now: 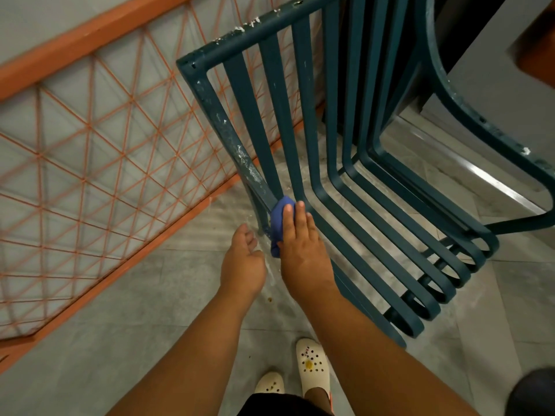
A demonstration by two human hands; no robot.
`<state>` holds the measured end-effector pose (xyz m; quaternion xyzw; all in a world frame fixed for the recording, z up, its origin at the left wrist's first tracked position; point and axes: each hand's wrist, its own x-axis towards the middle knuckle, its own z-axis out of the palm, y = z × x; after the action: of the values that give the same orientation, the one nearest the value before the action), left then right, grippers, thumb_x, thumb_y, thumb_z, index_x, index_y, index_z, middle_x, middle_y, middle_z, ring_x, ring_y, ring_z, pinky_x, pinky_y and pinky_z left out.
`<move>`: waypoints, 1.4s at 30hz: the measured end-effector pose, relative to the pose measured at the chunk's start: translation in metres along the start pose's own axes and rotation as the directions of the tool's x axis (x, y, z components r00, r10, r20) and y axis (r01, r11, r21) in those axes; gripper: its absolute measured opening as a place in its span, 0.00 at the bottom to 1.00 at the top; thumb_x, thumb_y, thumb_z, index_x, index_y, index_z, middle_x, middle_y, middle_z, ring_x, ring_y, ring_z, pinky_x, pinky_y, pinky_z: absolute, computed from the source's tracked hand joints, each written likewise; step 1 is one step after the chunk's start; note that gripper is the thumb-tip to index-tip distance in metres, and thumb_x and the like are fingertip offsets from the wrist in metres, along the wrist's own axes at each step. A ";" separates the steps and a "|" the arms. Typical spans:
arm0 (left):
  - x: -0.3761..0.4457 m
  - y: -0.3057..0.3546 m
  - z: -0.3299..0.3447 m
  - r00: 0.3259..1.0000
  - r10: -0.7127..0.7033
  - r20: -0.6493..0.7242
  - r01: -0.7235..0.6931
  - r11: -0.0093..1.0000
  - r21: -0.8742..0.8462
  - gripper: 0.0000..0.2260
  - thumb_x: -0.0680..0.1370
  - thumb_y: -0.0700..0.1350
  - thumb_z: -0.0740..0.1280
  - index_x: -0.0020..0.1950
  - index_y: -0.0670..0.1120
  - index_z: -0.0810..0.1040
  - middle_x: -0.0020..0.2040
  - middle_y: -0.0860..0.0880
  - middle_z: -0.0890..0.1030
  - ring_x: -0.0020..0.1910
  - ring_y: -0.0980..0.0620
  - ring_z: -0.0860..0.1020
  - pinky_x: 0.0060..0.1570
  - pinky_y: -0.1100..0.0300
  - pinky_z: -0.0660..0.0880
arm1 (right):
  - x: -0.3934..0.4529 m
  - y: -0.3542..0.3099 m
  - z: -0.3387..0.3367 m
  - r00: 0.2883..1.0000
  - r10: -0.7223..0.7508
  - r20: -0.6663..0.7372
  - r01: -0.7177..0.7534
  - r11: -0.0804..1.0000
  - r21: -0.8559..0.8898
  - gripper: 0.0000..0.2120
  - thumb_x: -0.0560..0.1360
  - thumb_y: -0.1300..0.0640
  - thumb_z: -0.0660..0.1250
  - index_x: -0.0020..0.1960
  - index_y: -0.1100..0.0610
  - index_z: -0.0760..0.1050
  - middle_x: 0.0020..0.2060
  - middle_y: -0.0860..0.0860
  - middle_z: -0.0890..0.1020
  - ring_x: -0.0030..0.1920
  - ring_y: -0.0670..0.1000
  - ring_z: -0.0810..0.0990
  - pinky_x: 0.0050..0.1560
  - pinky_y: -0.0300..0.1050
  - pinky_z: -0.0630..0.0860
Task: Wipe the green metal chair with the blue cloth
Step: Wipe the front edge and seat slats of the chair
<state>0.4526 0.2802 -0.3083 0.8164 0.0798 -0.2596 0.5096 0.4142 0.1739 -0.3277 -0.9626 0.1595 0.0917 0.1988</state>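
A grey tiled floor [135, 310] carries everything here. Along its left edge runs an orange metal railing with a criss-cross wire lattice [99, 124], and just beside that stands the green metal chair with flat slats curving from backrest into seat [339, 187], its frame flecked with white marks along the top rail and the left upright. A second chair frame of the same green metal [468, 115] stands near the top right corner. The right hand [303, 244] lies with fingers straight and close together, pressing a crumpled blue cloth [277, 223] against the foot of the chair's left upright, where backrest meets seat. The left hand [243, 262] hangs just beside it, palm up, fingers loosely curled and holding nothing. Two cream perforated clogs [312, 367] stand at the floor's bottom edge.
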 end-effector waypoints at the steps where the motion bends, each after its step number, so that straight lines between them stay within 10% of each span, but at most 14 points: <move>1: 0.000 0.001 0.000 1.000 0.010 0.011 -0.010 1.000 -0.009 0.28 0.77 0.32 0.56 0.75 0.50 0.57 0.72 0.49 0.68 0.69 0.54 0.68 0.63 0.59 0.65 | 0.000 0.000 -0.002 0.998 0.059 0.018 -0.060 0.998 0.024 0.37 0.81 0.52 0.56 0.76 0.58 0.32 0.77 0.59 0.40 0.77 0.59 0.45 0.74 0.52 0.55; 4: 0.002 0.007 -0.001 0.998 0.046 0.031 -0.045 0.998 -0.050 0.27 0.78 0.33 0.56 0.75 0.50 0.58 0.73 0.49 0.66 0.69 0.54 0.66 0.66 0.57 0.65 | 0.016 -0.012 -0.010 0.989 0.143 0.035 -0.145 0.987 0.068 0.37 0.81 0.50 0.57 0.77 0.61 0.37 0.77 0.61 0.46 0.77 0.60 0.50 0.74 0.54 0.57; 11: 0.021 0.041 -0.004 0.993 0.114 -0.005 -0.113 0.974 -0.197 0.21 0.81 0.46 0.57 0.74 0.53 0.60 0.68 0.55 0.69 0.57 0.64 0.70 0.48 0.70 0.65 | -0.023 0.016 -0.005 0.986 -0.165 -0.001 0.164 0.982 -0.095 0.42 0.78 0.62 0.60 0.76 0.52 0.29 0.76 0.52 0.33 0.75 0.58 0.32 0.73 0.55 0.40; 16: 0.054 0.079 -0.028 0.976 0.154 -0.154 -0.190 0.948 -0.254 0.20 0.80 0.50 0.59 0.72 0.52 0.63 0.60 0.56 0.72 0.61 0.55 0.72 0.57 0.58 0.69 | -0.011 0.015 -0.009 0.992 0.115 0.053 -0.119 0.989 0.091 0.38 0.80 0.50 0.61 0.78 0.56 0.39 0.78 0.57 0.51 0.76 0.57 0.56 0.73 0.52 0.57; 23: 0.073 0.097 -0.033 0.973 0.168 -0.156 -0.209 0.929 -0.305 0.11 0.80 0.49 0.60 0.62 0.50 0.73 0.53 0.53 0.80 0.46 0.63 0.80 0.36 0.73 0.72 | 0.034 -0.017 -0.017 0.998 -0.005 -0.058 0.016 0.982 0.187 0.37 0.80 0.48 0.59 0.78 0.58 0.40 0.77 0.57 0.53 0.76 0.56 0.55 0.75 0.50 0.54; 26: 0.071 0.100 -0.034 0.978 0.165 -0.128 -0.200 0.917 -0.344 0.11 0.81 0.48 0.58 0.63 0.52 0.72 0.57 0.51 0.79 0.52 0.58 0.79 0.42 0.68 0.72 | 0.012 -0.002 -0.017 0.998 0.047 -0.048 -0.039 0.987 0.156 0.37 0.78 0.48 0.63 0.77 0.58 0.46 0.72 0.57 0.64 0.70 0.56 0.66 0.70 0.50 0.63; 34: 0.077 0.099 -0.036 0.973 0.195 -0.125 -0.223 0.932 -0.285 0.10 0.83 0.48 0.51 0.57 0.52 0.72 0.53 0.52 0.79 0.52 0.58 0.78 0.37 0.76 0.72 | 0.033 0.003 -0.045 0.954 0.154 0.258 -0.214 0.950 0.227 0.16 0.77 0.50 0.66 0.60 0.57 0.70 0.52 0.53 0.80 0.51 0.53 0.79 0.48 0.45 0.75; 39: 0.084 0.093 -0.035 0.964 0.201 -0.173 -0.236 0.947 -0.220 0.14 0.82 0.49 0.52 0.59 0.47 0.73 0.55 0.46 0.79 0.54 0.50 0.78 0.55 0.55 0.75 | 0.063 -0.031 -0.044 0.991 0.092 0.101 -0.121 0.931 0.343 0.16 0.76 0.52 0.65 0.59 0.58 0.68 0.51 0.56 0.78 0.50 0.56 0.78 0.50 0.51 0.77; 42: 0.083 0.092 -0.036 0.960 0.201 -0.196 -0.244 0.941 -0.233 0.13 0.82 0.46 0.52 0.56 0.47 0.76 0.53 0.47 0.81 0.52 0.52 0.80 0.48 0.62 0.76 | 0.064 -0.039 -0.035 0.996 0.083 -0.046 -0.068 0.961 0.267 0.24 0.76 0.50 0.67 0.66 0.59 0.64 0.59 0.56 0.75 0.58 0.57 0.74 0.59 0.51 0.74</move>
<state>0.5716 0.2573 -0.2653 0.7669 0.0626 -0.1172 0.6279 0.4915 0.1761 -0.2976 -0.9227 0.2123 0.0497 0.3178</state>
